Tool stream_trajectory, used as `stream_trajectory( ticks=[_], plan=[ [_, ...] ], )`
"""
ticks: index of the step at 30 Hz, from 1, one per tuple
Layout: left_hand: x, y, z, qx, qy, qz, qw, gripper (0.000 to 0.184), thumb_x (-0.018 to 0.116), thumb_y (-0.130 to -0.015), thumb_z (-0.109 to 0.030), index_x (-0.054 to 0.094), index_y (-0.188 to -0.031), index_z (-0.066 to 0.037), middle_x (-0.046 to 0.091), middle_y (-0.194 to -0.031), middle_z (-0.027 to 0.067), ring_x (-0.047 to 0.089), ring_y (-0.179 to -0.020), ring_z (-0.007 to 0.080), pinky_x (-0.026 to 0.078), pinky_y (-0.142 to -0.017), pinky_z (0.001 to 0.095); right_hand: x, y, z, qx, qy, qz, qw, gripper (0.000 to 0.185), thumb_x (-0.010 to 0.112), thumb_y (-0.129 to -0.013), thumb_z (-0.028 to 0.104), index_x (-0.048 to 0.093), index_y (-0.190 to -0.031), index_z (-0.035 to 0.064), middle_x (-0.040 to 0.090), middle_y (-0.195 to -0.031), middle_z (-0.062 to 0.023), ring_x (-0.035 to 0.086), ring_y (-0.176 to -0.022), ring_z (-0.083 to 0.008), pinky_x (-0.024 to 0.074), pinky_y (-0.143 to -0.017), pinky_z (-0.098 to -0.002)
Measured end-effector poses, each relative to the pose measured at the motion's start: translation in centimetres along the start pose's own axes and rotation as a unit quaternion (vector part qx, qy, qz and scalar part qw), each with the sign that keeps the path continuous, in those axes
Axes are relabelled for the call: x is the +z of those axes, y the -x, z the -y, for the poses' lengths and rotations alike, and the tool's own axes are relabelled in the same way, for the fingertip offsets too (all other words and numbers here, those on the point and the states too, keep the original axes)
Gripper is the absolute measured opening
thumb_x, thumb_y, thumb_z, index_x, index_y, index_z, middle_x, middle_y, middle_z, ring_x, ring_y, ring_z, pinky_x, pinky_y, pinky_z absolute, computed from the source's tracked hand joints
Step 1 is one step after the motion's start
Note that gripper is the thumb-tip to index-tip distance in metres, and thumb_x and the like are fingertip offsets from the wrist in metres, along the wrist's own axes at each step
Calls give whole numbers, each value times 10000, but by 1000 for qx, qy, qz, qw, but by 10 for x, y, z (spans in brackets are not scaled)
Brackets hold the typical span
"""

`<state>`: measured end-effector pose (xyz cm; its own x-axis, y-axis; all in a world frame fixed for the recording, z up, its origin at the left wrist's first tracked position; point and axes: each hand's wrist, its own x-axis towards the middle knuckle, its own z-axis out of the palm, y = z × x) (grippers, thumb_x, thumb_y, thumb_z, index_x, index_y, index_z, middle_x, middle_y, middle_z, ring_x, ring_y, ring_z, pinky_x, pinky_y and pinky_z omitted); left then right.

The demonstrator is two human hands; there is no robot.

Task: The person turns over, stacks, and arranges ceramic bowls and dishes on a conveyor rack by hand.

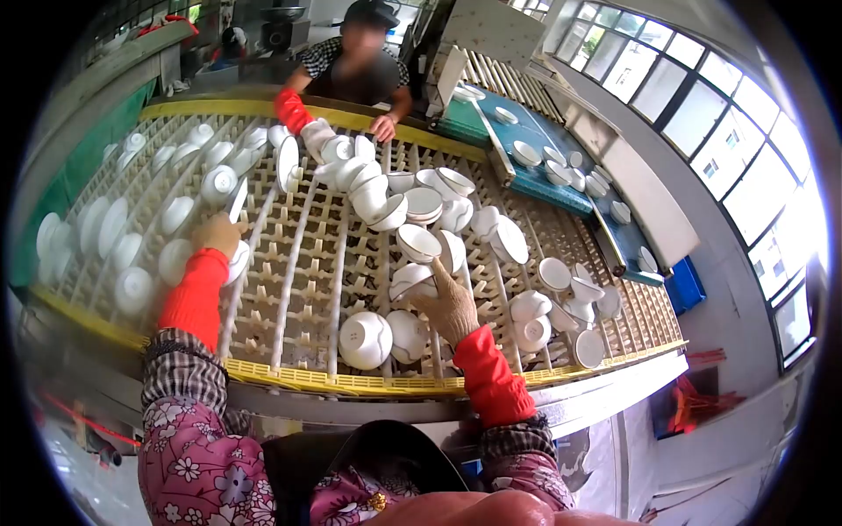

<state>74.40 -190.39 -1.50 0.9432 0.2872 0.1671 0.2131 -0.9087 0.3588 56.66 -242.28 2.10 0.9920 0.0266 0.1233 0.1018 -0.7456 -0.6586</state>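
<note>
My left hand (217, 235), in a tan glove, is closed at the lower end of a white dish (238, 200) seen nearly edge-on. Partly behind that hand lies another white bowl (238, 261). My right hand (449, 305), gloved alike, has its fingers curled at the side of a tilted white bowl (410, 280). One of its fingertips reaches the rim of the bowl above (419, 243). Two more bowls, one of them upside down (365, 340), rest just left of the right wrist. All sit on a slatted conveyor rack (289, 307).
Across the rack a co-worker's gloved hand (317, 138) is among stacked bowls, their bare hand (383, 128) at the yellow edge. A blue-green belt (535, 188) at right carries more bowls. Bowls stand in rows at left (112, 226). A yellow rail (351, 383) runs before me.
</note>
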Motion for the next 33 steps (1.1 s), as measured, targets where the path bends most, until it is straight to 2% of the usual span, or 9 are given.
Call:
stream_trajectory(
  ticks=[7,9,10,13,15,18,21,27,33],
  plan=[
    [-56,146,5,224,-141,-27,964,876,778,-995,-576,560,-1628,-10,764,-1452,229,671,-1395,457,456,-1253,529,-3,13,-19,-20,-139,-7,990,704,852,-1014,245,631,-1616,-47,752,-1469,-243,748,-1322,-310,607,-1089,-400],
    [-101,190,-11,265,-146,170,938,819,777,-988,-563,607,-1595,-40,767,-1403,223,607,-1440,450,453,-1243,549,-17,21,15,45,-203,10,978,624,815,-1053,203,653,-1589,-72,793,-1361,-146,773,-1192,-226,626,-1010,-321],
    [-71,204,16,360,-176,56,915,746,832,-967,-415,597,-1607,-112,726,-1460,257,613,-1433,507,462,-1223,630,-16,12,10,60,-220,23,973,648,826,-1047,214,643,-1594,-81,791,-1364,-149,775,-1195,-240,635,-1006,-339],
    [-124,219,-37,246,-276,219,903,320,733,-1036,-347,841,-1300,-202,806,-1259,210,682,-1304,448,522,-1118,592,-23,3,46,75,-333,74,937,574,801,-1072,171,663,-1602,-1,790,-1399,-188,793,-1216,-319,670,-1001,-415],
    [-119,227,-37,246,-245,159,924,230,727,-1031,-319,890,-1146,-206,817,-1192,183,707,-1237,418,541,-1074,573,-24,-6,79,-232,-149,28,961,491,712,-1101,15,699,-1569,162,759,-1469,-254,790,-1258,-427,687,-1023,-477],
    [-121,226,-39,250,-254,149,922,236,731,-1028,-318,887,-1157,-197,821,-1179,171,717,-1221,417,548,-1066,566,2,-67,117,-442,-4,-134,887,524,725,-1130,58,580,-1633,37,751,-1468,-239,788,-1244,-366,693,-1014,-480],
    [-119,222,-37,267,-253,155,917,260,742,-1031,-314,880,-1197,-168,826,-1161,163,734,-1187,410,557,-1049,555,35,-89,106,-278,-279,20,919,639,755,-1143,274,544,-1633,-79,749,-1442,-203,767,-1245,-305,659,-1048,-447],
    [-102,222,-40,273,-5,40,961,542,791,-997,-516,815,-1352,-108,850,-1155,128,772,-1150,352,601,-991,495,-3,10,65,-163,33,-20,986,748,896,-946,258,648,-1593,-24,764,-1450,-253,762,-1307,-402,598,-1122,-456],
    [-54,179,-143,443,100,-99,886,731,876,-939,-508,720,-1454,-13,783,-1290,177,722,-1253,375,569,-1102,485,-27,17,3,-30,78,64,994,681,879,-943,359,712,-1476,-30,809,-1300,-266,785,-1221,-426,612,-1044,-473]
  ],
)
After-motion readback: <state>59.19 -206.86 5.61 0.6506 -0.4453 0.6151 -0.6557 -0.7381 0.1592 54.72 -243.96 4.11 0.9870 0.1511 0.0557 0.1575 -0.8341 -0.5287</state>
